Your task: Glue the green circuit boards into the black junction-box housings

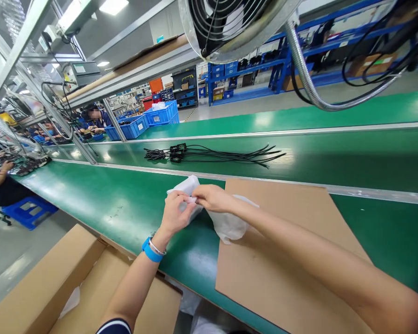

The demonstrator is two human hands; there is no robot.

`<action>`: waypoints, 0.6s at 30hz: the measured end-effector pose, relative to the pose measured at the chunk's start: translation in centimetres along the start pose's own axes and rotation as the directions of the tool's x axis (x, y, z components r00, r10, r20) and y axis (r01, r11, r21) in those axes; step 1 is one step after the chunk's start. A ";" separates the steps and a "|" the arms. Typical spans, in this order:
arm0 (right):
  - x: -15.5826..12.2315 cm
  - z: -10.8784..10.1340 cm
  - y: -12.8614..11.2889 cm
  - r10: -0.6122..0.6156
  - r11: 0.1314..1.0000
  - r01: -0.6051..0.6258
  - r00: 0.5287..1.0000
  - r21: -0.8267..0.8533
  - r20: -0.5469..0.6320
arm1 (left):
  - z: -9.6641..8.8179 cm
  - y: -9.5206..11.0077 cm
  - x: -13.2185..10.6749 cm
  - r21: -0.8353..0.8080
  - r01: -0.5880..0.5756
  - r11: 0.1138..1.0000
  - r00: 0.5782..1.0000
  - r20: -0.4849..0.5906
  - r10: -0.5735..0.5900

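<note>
Both my hands pinch a white plastic bag (226, 222) over the green workbench (101, 199). My left hand (176, 213), with a blue wristband, grips the bag's upper edge with closed fingers. My right hand (212, 197) pinches the same edge from the right, fingertips touching the left hand's. The bag's body hangs down onto the left edge of a brown cardboard sheet (282, 260) that lies flat on the bench.
A bundle of black cables with small black adapters (209, 154) lies on the conveyor belt (334, 157) behind. Open cardboard boxes (55, 287) stand at my lower left. A fan (230, 23) with a flexible hose hangs overhead. Other people work at far left, beside blue crates (160, 116).
</note>
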State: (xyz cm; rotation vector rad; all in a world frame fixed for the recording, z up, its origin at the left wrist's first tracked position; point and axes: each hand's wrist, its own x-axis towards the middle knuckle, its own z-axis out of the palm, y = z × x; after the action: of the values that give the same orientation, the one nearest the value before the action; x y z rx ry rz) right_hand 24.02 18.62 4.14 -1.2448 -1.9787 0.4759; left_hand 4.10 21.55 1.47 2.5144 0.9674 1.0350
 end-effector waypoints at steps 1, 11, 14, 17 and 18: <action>0.3 -0.6 -0.4 -0.017 1.000 0.017 1.000 0.021 -0.017 | -0.2 0.1 0.0 -0.033 -0.003 0.999 1.000 0.017 0.004; 3.1 -8.0 -4.9 0.019 0.899 0.193 0.880 0.393 -0.474 | 0.0 0.4 -2.3 -0.060 0.090 0.994 0.965 0.251 -0.072; 4.5 -9.8 -4.8 0.132 0.837 0.273 0.741 0.474 -0.658 | -0.7 0.0 -1.2 0.023 0.138 0.990 0.960 0.242 -0.139; 5.6 -10.2 -4.4 0.210 0.862 0.165 0.744 0.479 -0.635 | -0.6 -1.1 1.6 0.129 0.214 0.968 0.960 0.153 -0.233; 5.8 -9.9 -4.2 0.219 0.885 0.098 0.775 0.456 -0.593 | -0.2 -1.6 2.9 0.160 0.232 0.959 0.958 0.130 -0.254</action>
State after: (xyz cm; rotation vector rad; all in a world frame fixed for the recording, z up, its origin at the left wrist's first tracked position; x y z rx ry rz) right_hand 27.39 21.09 15.62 -0.9831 -1.1555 0.4509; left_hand 4.68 24.61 2.45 2.4593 1.3070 0.7157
